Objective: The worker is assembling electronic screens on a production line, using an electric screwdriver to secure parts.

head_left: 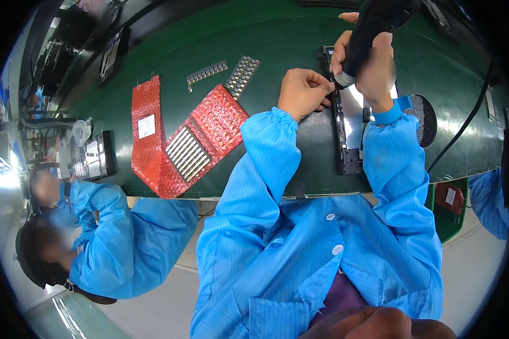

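Observation:
My right hand is wrapped round a thick black electric screwdriver, with a blue band at the wrist. The tool's pale collar points down at the upper part of a long, black-framed panel with a shiny silver middle. Beside the panel's left edge, my left hand has thumb and forefinger pinched together close to the tool's lower end. Whatever those fingertips hold is too small to make out. The tool's tip and part of the panel are hidden by my right hand and sleeve.
Left of my arms lies red bubble wrap bearing a stack of striped strips. Small-part sheets lie beyond it. A dark round dish and a black cable are at right. A co-worker in blue sits at left.

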Available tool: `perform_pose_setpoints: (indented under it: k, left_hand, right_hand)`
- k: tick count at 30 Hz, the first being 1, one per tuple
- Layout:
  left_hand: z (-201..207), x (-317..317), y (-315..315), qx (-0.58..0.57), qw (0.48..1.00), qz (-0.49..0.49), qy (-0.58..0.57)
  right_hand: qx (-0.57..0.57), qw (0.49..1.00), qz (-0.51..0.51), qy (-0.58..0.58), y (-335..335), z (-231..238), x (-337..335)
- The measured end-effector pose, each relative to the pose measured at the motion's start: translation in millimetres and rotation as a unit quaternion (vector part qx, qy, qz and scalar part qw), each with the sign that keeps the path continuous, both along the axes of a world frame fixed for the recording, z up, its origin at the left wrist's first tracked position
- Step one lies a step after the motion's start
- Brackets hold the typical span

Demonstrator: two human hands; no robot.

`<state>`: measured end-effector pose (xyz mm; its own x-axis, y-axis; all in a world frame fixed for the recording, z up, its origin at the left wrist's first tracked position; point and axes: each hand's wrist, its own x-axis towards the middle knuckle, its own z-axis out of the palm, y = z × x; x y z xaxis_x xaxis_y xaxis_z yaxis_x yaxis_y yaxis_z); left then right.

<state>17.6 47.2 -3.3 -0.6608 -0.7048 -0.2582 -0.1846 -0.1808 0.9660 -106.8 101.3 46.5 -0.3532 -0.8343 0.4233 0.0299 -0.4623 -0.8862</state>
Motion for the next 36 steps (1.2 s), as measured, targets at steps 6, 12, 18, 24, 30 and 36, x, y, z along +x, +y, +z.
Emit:
perform_pose_setpoints:
  k: [6, 12, 18, 24, 30, 36]
  left_hand:
    - [-1, 0, -2, 0.019, 1.000, 0.003, -0.009]
    - [-1, -1, -3, 0.030, 1.000, 0.003, -0.005]
    - [1, -3, 1, 0.012, 1.000, 0.002, -0.020]
    - [2, 9, 0, 0.003, 1.000, 0.008, -0.010]
    - [9, 1, 4, 0.012, 1.000, -0.002, -0.029]
    - [9, 4, 4, 0.009, 0.999, -0.001, -0.041]
  right_hand:
    - [0.012, 1.000, 0.012, 0.015, 1, -3, 2]
    - [0.004, 0.999, 0.033, 0.025, 4, -8, 4]
    - [0.003, 0.999, -0.007, 0.046, 7, -1, 4]
    - [-0.046, 0.997, -0.041, 0.055, 44, 28, -45]
    - [-0.120, 0.989, -0.065, -0.056, 123, -6, -134]
    - [-0.053, 0.980, -0.187, -0.043, 126, -22, -126]
